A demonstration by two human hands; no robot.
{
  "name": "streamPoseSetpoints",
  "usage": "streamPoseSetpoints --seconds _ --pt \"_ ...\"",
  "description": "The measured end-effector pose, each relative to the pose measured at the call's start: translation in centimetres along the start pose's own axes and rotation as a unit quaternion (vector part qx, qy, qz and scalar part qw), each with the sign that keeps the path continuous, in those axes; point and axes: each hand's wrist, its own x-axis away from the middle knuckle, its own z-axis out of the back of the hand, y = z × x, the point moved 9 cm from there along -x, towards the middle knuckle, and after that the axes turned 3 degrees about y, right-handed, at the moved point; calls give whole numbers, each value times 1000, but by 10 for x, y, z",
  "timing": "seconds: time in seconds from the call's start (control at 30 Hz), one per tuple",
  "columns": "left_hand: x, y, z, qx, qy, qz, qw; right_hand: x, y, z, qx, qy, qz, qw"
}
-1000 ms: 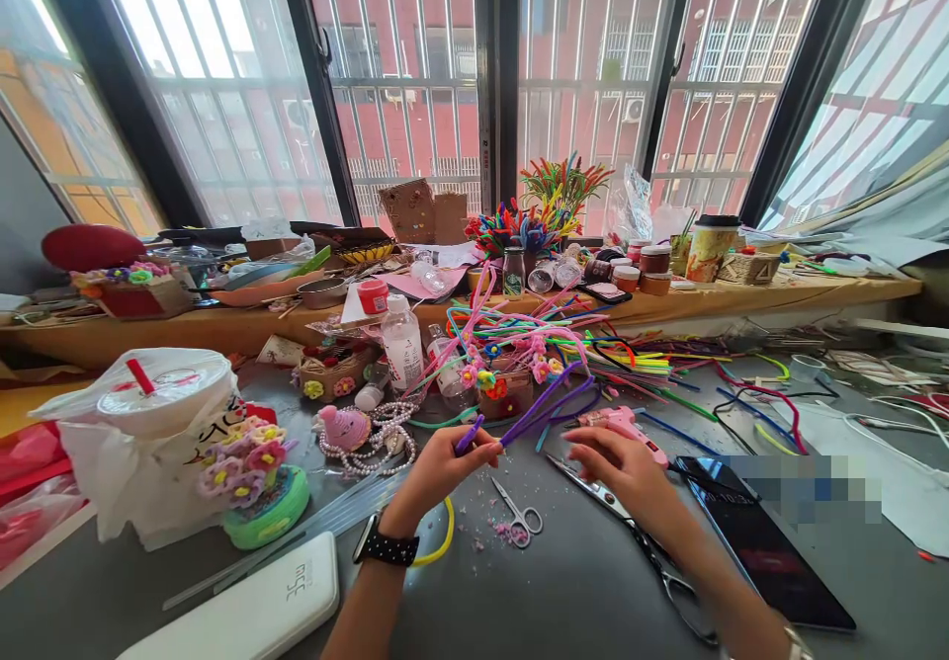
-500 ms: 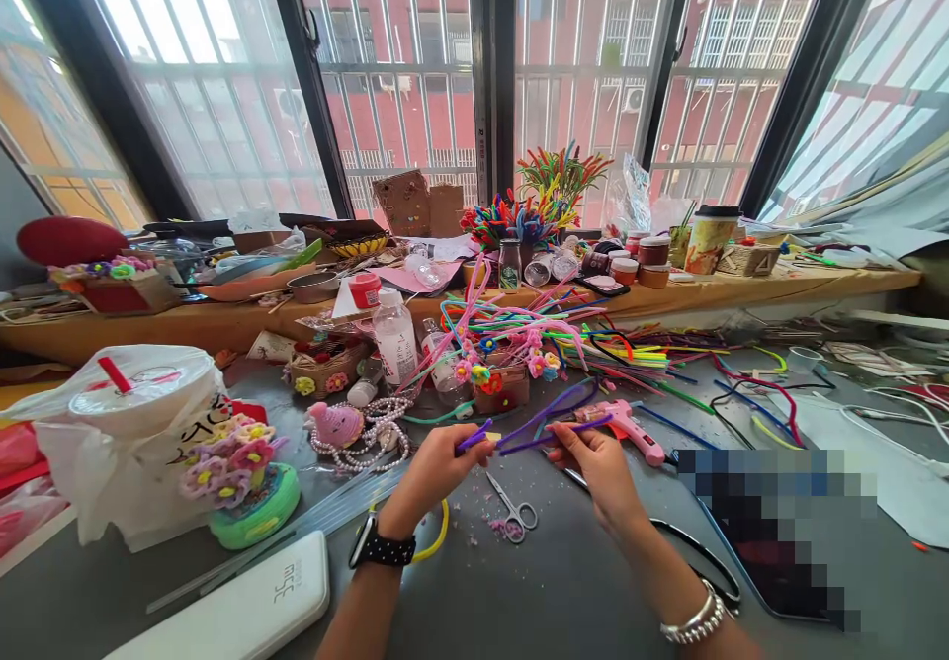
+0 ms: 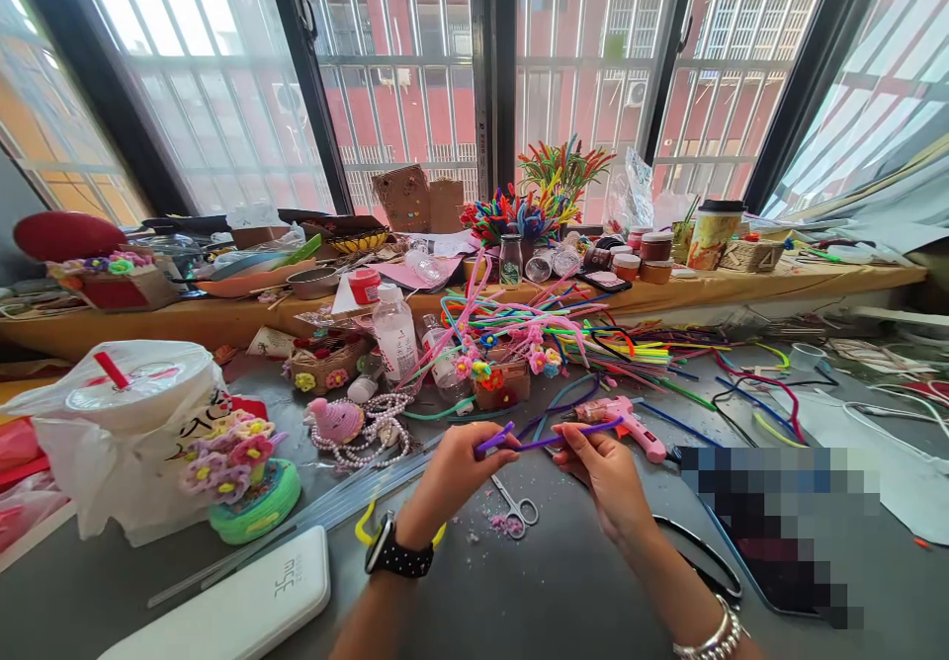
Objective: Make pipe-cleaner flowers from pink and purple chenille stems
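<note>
Between my two hands a purple pipe cleaner [image 3: 545, 441] is stretched above the table. My left hand [image 3: 469, 464] pinches its bent left end, where a short purple loop pokes up past the fingers. With thumb and fingertips my right hand [image 3: 593, 462] grips it farther right, and the free tip sticks out beyond. Just below lie small scissors [image 3: 517, 512] among pink fuzz clippings [image 3: 498, 524]. Behind my right hand rests a pink glue gun [image 3: 627, 425]. A yellow pipe cleaner [image 3: 365, 522] is partly hidden under my left wrist.
A white power bank [image 3: 244, 591] and clear glue sticks [image 3: 326, 512] lie at left, by a bagged drink cup [image 3: 140, 393] and a fuzzy flower pot [image 3: 252, 502]. A phone [image 3: 771, 541] is at right. Behind sits a pile of coloured pipe cleaners [image 3: 519, 319].
My left hand has shifted right, closer to my right hand, and the pipe cleaner now runs from one hand to the other. The pale bit by my left fingertips no longer shows.
</note>
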Motion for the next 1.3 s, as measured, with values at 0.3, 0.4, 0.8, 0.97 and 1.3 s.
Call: streamPoseSetpoints --seconds 0.3,0.4,0.8,0.97,1.3 --pt "-3 -18 -6 50 21 48 997 0 -4 -13 -55 -83 11 995" --pt "-3 -20 -5 85 30 60 994 2 -9 -15 -8 -89 62 994" --pt "-1 -6 2 104 87 36 990 22 -38 -20 326 -40 262 907" --pt "0 -6 5 99 103 25 989 31 -42 -31 407 -58 364 836" --pt "1 -1 11 31 131 -27 991 39 -36 -42 478 -87 422 765"
